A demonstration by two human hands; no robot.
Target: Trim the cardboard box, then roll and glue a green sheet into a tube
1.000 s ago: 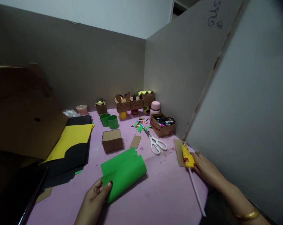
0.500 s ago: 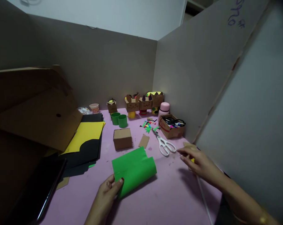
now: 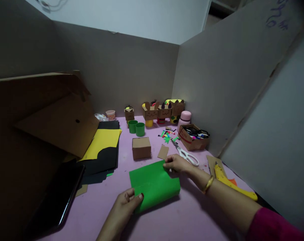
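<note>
A sheet of green paper [image 3: 154, 187], curled over at its right side, lies low over the pink tabletop. My left hand [image 3: 128, 202] pinches its lower left corner, thumb on top. At the upper right corner, my right hand [image 3: 177, 163] has its thumb and fingers closed on the paper's edge. White-handled scissors [image 3: 185, 154] lie just behind the right hand, partly covered by it. Beyond the paper sit a small closed cardboard box [image 3: 141, 148] and a flat cardboard piece [image 3: 163, 152].
Black sheets [image 3: 109, 167] and yellow paper [image 3: 105, 140] are stacked at left beside a dark phone-like slab [image 3: 58, 201]. Two green paper rings [image 3: 140, 129], cardboard cat-faced figures [image 3: 150, 113] and a box of pens [image 3: 193, 139] stand behind. A yellow glue gun [image 3: 229, 184] lies at right.
My right hand has moved left from beside the glue gun to the green paper's upper right corner and taken hold there. The view has shifted a little, moving everything rightward.
</note>
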